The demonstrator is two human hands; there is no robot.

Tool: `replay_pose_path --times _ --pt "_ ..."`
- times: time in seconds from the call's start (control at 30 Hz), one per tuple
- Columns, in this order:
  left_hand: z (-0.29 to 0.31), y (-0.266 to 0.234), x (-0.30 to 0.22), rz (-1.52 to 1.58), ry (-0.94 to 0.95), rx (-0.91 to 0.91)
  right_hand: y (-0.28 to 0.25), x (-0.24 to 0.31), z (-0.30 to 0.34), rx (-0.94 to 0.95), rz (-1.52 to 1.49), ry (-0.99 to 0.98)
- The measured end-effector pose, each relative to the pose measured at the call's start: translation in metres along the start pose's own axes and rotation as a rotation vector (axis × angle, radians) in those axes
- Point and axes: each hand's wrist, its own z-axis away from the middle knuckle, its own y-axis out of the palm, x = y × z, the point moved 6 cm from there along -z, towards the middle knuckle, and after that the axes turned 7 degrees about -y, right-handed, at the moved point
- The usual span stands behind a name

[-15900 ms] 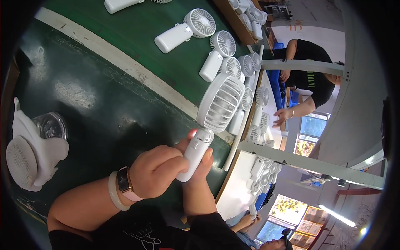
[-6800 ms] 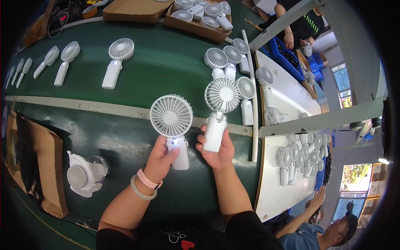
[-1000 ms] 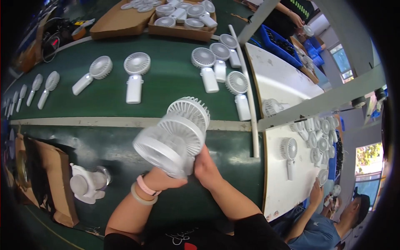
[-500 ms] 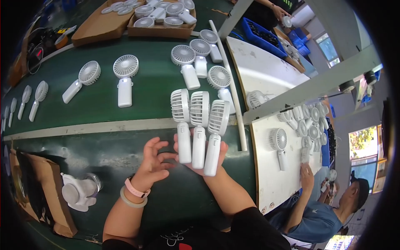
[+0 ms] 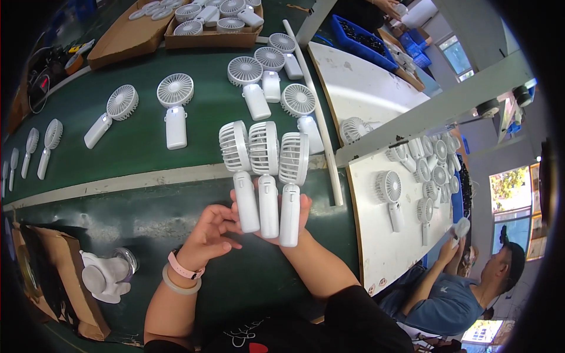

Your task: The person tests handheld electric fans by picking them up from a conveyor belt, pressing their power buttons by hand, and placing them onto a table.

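Three white handheld fans (image 5: pixel 266 203) lie side by side across my right hand (image 5: pixel 305 210), which grips them by their handles, heads pointing away from me. My fingers show at both sides of the handles; the palm is mostly hidden beneath them. My left hand (image 5: pixel 210 234) hovers close on the left with its fingers apart and slightly curled, holding nothing. Its fingertips come near the leftmost handle; whether they touch it, I cannot tell. Beyond, on the green belt, lie more fans, among them a single upright-facing fan (image 5: pixel 175 112) and a tilted fan (image 5: pixel 112 116).
Several fans (image 5: pixel 256 101) cluster by a white rail (image 5: pixel 318 117). A cardboard box (image 5: pixel 215 40) of fans stands at the back. On the left are a white figure-shaped object (image 5: pixel 106 276) and an open carton (image 5: pixel 76 265). A co-worker (image 5: pixel 453 288) sits at the white table (image 5: pixel 376 247).
The three fans and both hands have shifted slightly left in the picture. The co-worker's hand has left the white table, where a fan now stands, and is raised near another fan.
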Motion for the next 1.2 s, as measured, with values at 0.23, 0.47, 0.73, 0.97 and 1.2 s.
replay_pose_path --times 0.23,0.47,0.73,0.97,1.2 --pt "0.002 -0.001 0.003 -0.087 -0.046 0.032 0.006 -0.003 0.0 -0.007 -0.014 0.011" --pt "0.002 0.005 0.005 -0.087 -0.002 0.048 0.025 -0.01 0.016 -0.01 0.075 0.011" --pt "0.001 -0.001 0.004 -0.099 -0.051 0.049 0.043 0.044 0.1 -0.456 0.617 -0.029" --pt "0.0 0.003 0.002 -0.127 -0.007 -0.059 0.062 0.178 0.211 -0.754 2.276 0.12" --pt "0.0 -0.01 0.001 -0.106 0.144 -0.24 0.039 0.239 0.238 -1.127 2.575 -0.047"
